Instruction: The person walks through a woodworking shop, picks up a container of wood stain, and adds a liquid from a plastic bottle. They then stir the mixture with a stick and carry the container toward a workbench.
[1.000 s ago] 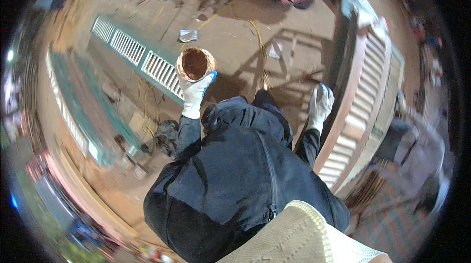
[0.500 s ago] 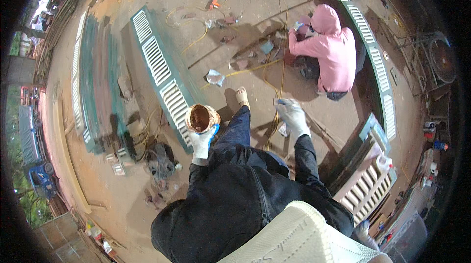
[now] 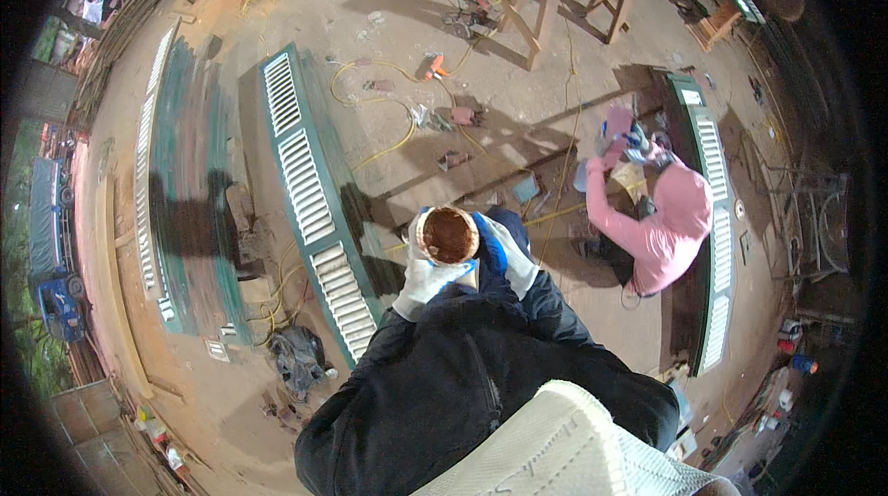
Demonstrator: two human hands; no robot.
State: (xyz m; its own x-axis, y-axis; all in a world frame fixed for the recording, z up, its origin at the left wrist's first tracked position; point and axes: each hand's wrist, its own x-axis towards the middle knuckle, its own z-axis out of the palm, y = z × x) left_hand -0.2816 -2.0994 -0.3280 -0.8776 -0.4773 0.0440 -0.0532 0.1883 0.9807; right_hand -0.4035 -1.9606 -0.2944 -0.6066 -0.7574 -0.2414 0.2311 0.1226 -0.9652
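Note:
In front of my chest I hold a round open tub (image 3: 448, 235) with a stained pale rim and reddish-brown contents. My left hand (image 3: 427, 283), in a white glove with blue on the fingers, wraps around its near left side. On the tub's right, my right hand (image 3: 509, 256) wears a matching glove, its fingers curled against the wall and rim. The far sides of both hands' fingers are partly hidden. To my left lies a long green louvered panel (image 3: 314, 186) with white slats.
A person in a pink hooded top (image 3: 661, 219) crouches at the right beside another green louvered panel (image 3: 714, 219). Yellow cords (image 3: 407, 131) and an orange tool (image 3: 436, 66) lie on the floor. Wooden trestles (image 3: 535, 11) stand ahead. A black plastic bag (image 3: 298, 359) lies at the left.
My right hand has come in from the right to the tub. The tub and left hand have moved right. My view has turned, and the crouching person has raised their hands.

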